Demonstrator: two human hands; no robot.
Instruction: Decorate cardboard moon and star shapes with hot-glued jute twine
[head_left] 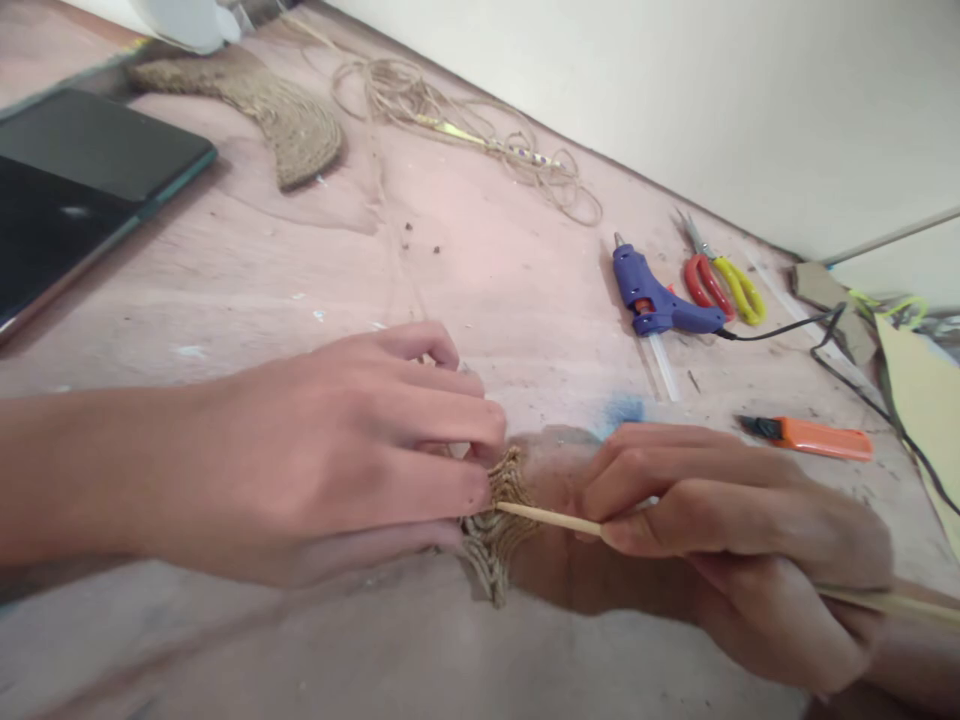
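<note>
My left hand lies over a small piece of coiled jute rope on the pink wooden table, its fingertips pressed onto the rope's edge. My right hand is closed in a pinch on a thin wooden stick. The stick's tip touches the rope right beside my left fingertips. Part of the rope piece is hidden under my left hand.
A blue glue gun with black cord, red and yellow scissors and an orange cutter lie to the right. Loose twine and a jute-covered shape sit at the back. A dark tablet lies left.
</note>
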